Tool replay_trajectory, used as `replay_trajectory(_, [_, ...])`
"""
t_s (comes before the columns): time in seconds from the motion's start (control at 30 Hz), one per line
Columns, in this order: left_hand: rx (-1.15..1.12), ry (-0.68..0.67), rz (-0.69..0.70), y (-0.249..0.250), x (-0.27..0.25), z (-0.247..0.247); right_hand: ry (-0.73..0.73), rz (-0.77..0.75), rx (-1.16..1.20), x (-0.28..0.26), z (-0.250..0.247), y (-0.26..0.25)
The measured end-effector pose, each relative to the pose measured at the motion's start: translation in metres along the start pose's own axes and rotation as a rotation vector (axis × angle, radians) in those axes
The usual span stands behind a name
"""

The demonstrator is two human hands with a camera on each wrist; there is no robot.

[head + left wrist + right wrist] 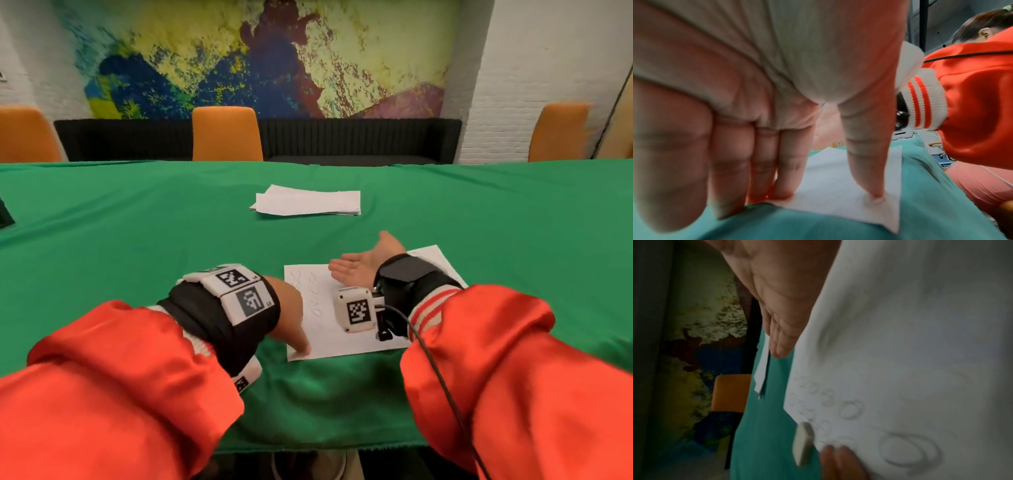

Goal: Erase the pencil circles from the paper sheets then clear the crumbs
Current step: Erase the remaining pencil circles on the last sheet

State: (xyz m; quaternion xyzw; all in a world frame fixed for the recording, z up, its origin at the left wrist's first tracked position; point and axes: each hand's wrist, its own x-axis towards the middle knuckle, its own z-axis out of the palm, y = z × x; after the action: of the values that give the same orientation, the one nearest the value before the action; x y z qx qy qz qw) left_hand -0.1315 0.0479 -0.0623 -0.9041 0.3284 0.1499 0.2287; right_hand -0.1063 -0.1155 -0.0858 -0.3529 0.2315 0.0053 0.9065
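Observation:
A white paper sheet [346, 329] with several pencil circles [310, 291] lies on the green tablecloth in front of me. My left hand [291, 318] presses on its left edge with straight fingers [789, 178], and the thumb [875, 194] is near the front left corner. My right hand [363, 263] is open and holds nothing; it stands on its edge on the far part of the sheet, palm turned left. In the right wrist view a whitish eraser [803, 444] lies on the cloth just beside the sheet's left edge, next to my left fingertips [838, 457]. The circles [851, 408] look faint and smudged.
A loose stack of white sheets [305, 204] lies farther back at the table's middle. A dark object [5, 216] sits at the far left edge. Orange chairs [226, 133] and a black sofa [359, 140] stand behind the table. The table's front edge [308, 448] is close to me.

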Motion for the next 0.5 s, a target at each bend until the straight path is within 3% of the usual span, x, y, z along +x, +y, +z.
replay_trajectory(0.1, [0.013, -0.004, 0.005, 0.002, 0.000, -0.001, 0.052, -0.003, 0.020, 0.007, -0.020, 0.008])
replay_trajectory(0.3, [-0.045, 0.029, 0.015, -0.001, 0.002, 0.003, 0.356, -0.288, 0.148, -0.014, -0.078, -0.045])
replay_trajectory(0.4, [-0.062, 0.023, 0.015, -0.003, 0.003, 0.002, 0.255, -0.290, 0.231, -0.027, -0.073, -0.048])
replay_trajectory(0.5, [-0.075, 0.017, 0.005, -0.005, 0.006, 0.001, 0.124, -0.208, 0.159, -0.047, -0.040, -0.019])
